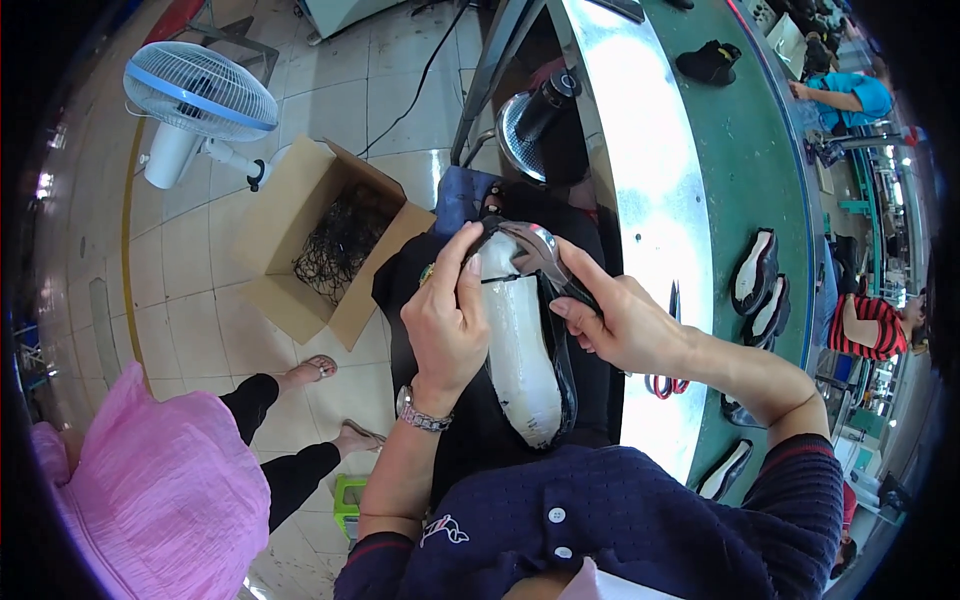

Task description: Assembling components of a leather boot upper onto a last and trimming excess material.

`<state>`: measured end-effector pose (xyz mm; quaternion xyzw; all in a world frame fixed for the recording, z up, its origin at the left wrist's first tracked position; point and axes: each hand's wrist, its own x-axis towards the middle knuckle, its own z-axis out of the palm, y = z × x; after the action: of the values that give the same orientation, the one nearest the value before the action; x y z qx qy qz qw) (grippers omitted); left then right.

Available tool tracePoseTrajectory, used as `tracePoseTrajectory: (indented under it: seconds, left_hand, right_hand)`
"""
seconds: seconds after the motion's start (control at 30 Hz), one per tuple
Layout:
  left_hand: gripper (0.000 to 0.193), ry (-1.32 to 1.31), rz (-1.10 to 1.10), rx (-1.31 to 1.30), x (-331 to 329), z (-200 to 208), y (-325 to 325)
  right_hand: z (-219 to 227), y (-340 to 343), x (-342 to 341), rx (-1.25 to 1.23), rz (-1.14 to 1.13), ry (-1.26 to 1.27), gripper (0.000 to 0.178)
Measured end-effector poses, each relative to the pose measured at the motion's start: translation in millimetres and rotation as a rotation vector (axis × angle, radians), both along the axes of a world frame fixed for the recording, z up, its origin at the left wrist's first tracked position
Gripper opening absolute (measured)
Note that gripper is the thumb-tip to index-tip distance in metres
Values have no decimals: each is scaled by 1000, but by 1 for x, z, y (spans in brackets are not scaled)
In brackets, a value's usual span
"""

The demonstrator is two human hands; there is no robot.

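A black shoe upper on a white last [520,350] lies sole side up across my lap. My left hand [447,320] is closed on the far end of this shoe, thumb and fingers pressing its black edge. In my right hand [625,315] is a pair of pincers [543,243] with a curved silver head and dark handles. The pincers' head sits against the shoe's far end, near my left fingertips. Whether the jaws grip the edge I cannot tell.
Right of my lap runs a shiny metal worktop [660,200] with red-handled scissors [668,383]. Beyond it, a green conveyor belt [735,150] carries several shoes. An open carton [290,230] of black strands and a fan [200,100] stand left. A person in a pink hat [160,490] is close by.
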<state>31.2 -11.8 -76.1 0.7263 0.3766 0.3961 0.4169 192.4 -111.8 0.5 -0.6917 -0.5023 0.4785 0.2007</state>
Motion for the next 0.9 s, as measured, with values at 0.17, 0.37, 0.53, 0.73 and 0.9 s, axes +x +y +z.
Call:
tracePoseTrajectory:
  seconds: [0.17,0.37,0.53,0.73,0.9]
  left_hand:
    - [24,-11,-103,44,-7,-8,6]
    - [32,142,-157,157,-11,6,3]
    - [44,201,-191,301,-15,-8,13]
    - [41,197,-222,330,-12,-4,14]
    - [41,231,-225,378,-20,-8,15]
  right_hand:
    - [0,-2,2,15,61,-100,57]
    - [27,-2,-3,22,258,-476,58]
    - [63,28,3,-155,334,-510,63]
    - [28,29,-12,239,-33,-555,68]
    - [45,26,-8,116,251,-600,74]
